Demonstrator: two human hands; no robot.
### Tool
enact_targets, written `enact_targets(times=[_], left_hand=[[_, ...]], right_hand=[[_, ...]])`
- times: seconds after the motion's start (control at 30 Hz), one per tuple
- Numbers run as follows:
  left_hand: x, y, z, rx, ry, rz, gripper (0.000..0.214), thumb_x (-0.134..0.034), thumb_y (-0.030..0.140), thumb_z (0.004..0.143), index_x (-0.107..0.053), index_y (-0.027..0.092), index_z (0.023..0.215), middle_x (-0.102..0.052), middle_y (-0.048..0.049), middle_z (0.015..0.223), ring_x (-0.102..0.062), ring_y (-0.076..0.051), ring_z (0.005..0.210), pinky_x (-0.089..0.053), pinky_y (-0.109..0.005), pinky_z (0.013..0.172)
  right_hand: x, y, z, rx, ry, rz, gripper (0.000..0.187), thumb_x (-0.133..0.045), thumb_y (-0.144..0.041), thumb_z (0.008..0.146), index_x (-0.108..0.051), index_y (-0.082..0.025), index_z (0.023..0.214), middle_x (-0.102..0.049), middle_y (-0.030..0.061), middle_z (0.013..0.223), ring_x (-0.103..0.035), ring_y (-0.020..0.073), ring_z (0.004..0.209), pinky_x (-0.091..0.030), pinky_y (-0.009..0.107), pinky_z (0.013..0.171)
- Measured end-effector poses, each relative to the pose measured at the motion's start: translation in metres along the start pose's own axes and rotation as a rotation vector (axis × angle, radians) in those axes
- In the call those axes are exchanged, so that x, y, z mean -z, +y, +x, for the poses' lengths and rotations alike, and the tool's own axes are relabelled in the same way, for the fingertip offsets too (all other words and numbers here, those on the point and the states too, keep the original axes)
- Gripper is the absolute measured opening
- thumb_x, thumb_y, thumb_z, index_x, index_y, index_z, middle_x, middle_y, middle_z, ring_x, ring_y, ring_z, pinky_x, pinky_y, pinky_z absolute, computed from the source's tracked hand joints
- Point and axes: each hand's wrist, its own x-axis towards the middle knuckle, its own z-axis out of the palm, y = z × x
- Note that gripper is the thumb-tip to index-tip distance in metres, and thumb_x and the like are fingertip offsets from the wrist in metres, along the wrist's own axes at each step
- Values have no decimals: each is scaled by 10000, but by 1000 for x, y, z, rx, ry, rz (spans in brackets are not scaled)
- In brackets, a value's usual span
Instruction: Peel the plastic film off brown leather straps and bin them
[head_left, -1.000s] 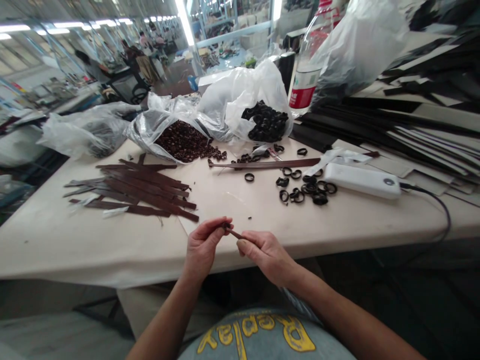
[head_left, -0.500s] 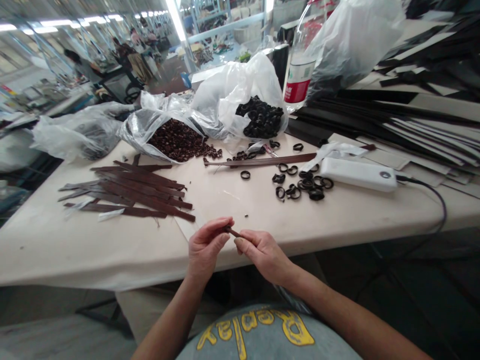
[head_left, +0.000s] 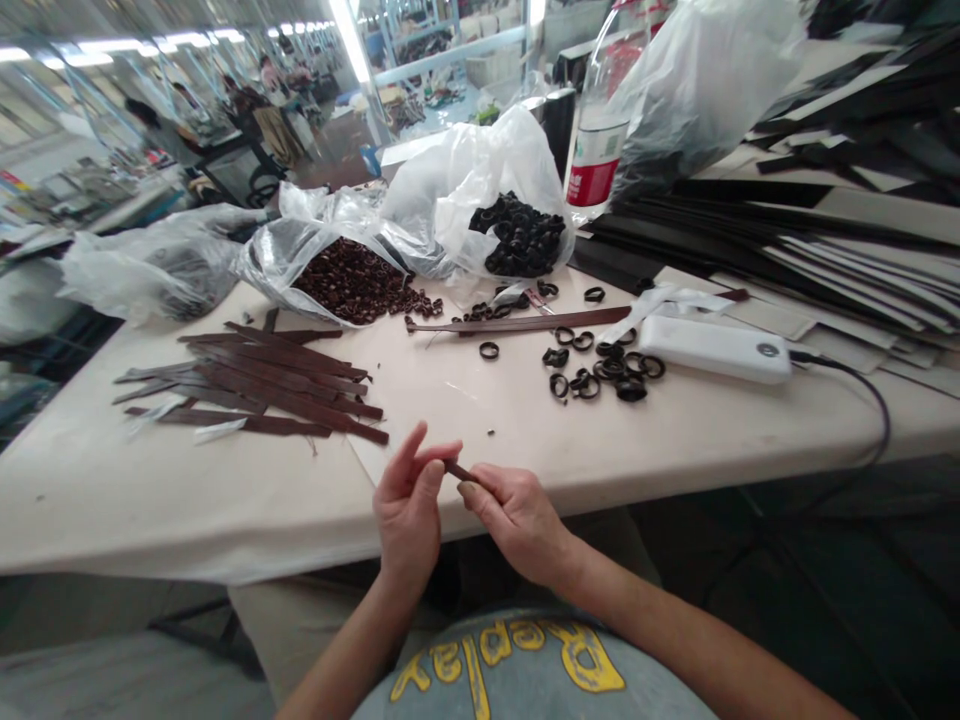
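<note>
My left hand (head_left: 409, 505) and my right hand (head_left: 510, 512) meet just in front of the table's near edge. Both pinch the end of a thin dark brown leather strap (head_left: 457, 470); the rest of the strap is hidden under my right hand. My left forefinger sticks up while thumb and other fingers close on the strap tip. A pile of brown straps (head_left: 262, 385) lies to the left on the white table (head_left: 150, 490). Loose black loops (head_left: 600, 370) lie scattered ahead to the right.
Open plastic bags hold brown loops (head_left: 352, 280) and black loops (head_left: 521, 235) at the back. A single long brown strap (head_left: 525, 322), a white power bank (head_left: 712, 350) with a cable, a bottle (head_left: 600, 150) and stacked black strips (head_left: 787, 240) are on the right.
My hands have drawn slightly nearer to me, and my left forefinger has lifted off the strap tip. The view shifted a little.
</note>
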Motion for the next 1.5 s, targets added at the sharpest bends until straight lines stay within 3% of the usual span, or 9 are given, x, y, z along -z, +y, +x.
enact_targets(times=[0.13, 0.3, 0.4, 0.53, 0.8, 1.07, 1.2, 1.37, 1.5], left_hand=[[-3, 9, 7, 323, -41, -236, 398, -819, 283, 736, -729, 309, 1122, -751, -27, 1126, -719, -161, 947, -556, -226, 822], [2, 15, 4, 558, -224, -172, 310, -852, 350, 673, -798, 189, 932, -776, -94, 1014, -697, -203, 971, -524, -257, 885], [3, 15, 0, 559, -232, -116, 310, -862, 314, 652, -801, 205, 936, -773, -77, 1043, -682, -211, 998, -495, -276, 937], [10, 12, 0, 495, -233, -50, 266, -830, 303, 693, -802, 203, 938, -776, -77, 1024, -672, -224, 1018, -478, -293, 963], [19, 18, 1, 397, -109, -19, 185, -816, 319, 720, -802, 226, 880, -788, -56, 944, -697, -207, 934, -503, -307, 920], [19, 16, -1, 457, -290, -37, 232, -801, 316, 740, -798, 220, 952, -766, -89, 1077, -661, -281, 1101, -457, -404, 1036], [16, 15, -3, 384, -301, -12, 187, -766, 296, 781, -799, 225, 950, -744, -88, 1144, -621, -289, 1175, -419, -419, 1083], [18, 19, -1, 309, -200, -13, 195, -756, 307, 792, -796, 225, 964, -760, -79, 1089, -612, -284, 1189, -409, -411, 1091], [19, 23, 1, 264, -181, -19, 180, -760, 309, 789, -799, 223, 941, -769, -73, 1050, -631, -270, 1155, -421, -390, 1077]], right_hand=[[5, 0, -2, 117, 27, -142, 266, -451, -295, 986, -532, -202, 751, -550, -15, 680, -490, 132, 616, -357, 250, 611], [7, 2, -6, 170, 24, -235, 259, -430, -288, 999, -568, -195, 800, -627, 33, 750, -583, 162, 688, -402, 261, 652], [6, 3, -6, 177, 29, -309, 292, -422, -298, 999, -552, -189, 761, -600, 30, 687, -567, 163, 625, -391, 266, 606], [7, 0, -5, 202, -27, -340, 248, -414, -295, 1010, -597, -170, 899, -665, 59, 786, -620, 183, 706, -420, 272, 651], [7, -5, -9, 116, -100, -419, 178, -466, -278, 982, -575, -183, 878, -666, 50, 803, -614, 191, 699, -412, 280, 629], [7, -5, -8, 224, -99, -392, 243, -388, -258, 1016, -602, -149, 981, -711, 91, 841, -674, 215, 731, -459, 293, 649], [9, -10, -4, 236, -97, -329, 224, -398, -250, 1013, -577, -153, 1106, -721, 112, 987, -688, 225, 881, -482, 303, 752], [11, -11, -7, 97, -147, -450, 112, -538, -289, 947, -549, -191, 893, -684, 50, 813, -631, 199, 694, -407, 282, 615], [10, -8, -12, 85, -154, -494, 127, -573, -263, 919, -504, -203, 831, -641, 16, 730, -569, 169, 618, -330, 269, 567]])
